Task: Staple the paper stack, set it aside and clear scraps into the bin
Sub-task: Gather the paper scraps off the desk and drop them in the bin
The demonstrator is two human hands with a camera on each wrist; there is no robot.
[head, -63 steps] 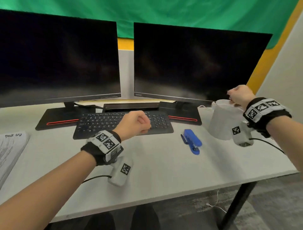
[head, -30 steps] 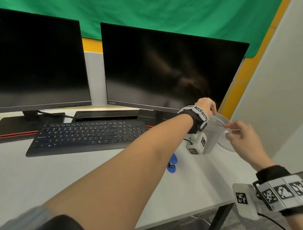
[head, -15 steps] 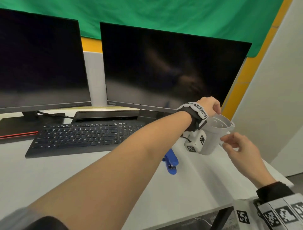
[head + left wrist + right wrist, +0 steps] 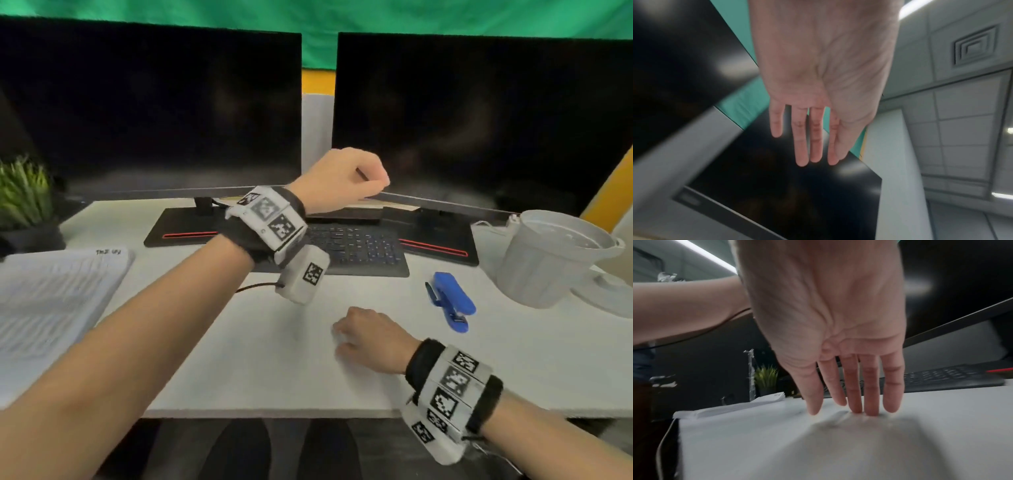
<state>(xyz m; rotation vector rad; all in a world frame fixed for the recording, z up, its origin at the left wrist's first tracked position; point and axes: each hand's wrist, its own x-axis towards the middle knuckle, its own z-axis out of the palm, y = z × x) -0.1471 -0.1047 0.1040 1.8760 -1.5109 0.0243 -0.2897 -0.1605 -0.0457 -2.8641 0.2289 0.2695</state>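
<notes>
Right hand [image 4: 368, 337] low at 6 o'clock, fingers [image 4: 871, 395] straight w/ tips touching the white desk [image 4: 274, 359], gripping nothing; left hand [image 4: 339, 180] up near centre, in front of the monitors [image 4: 154, 109]; head view reads it loosely curled, wrist cam shows fingers [image 4: 801, 138] hanging straight, so relaxed and empty either way; blue stapler [image 4: 450, 299] lies at 3 o'clock, just beside the keyboard [image 4: 359, 248], untouched; paper stack [image 4: 51, 301] sits well apart at 9 o'clock by the desk edge, looks set aside; white bin [image 4: 548, 260] at 2 o'clock, lid [image 4: 606, 294] flat on the desk beside it. Risks, my read: bin stands near the right desk edge, a careless sweep w/ the right arm could knock it off; lid is off, so any scraps inside would spill if it tips; can't tell whether scraps remain on the desk, too blurred. Beyond: potted plant [image 4: 24, 192] at 10 o'clock, green backdrop [image 4: 445, 17] and yellow wall strip behind the screens.
</notes>
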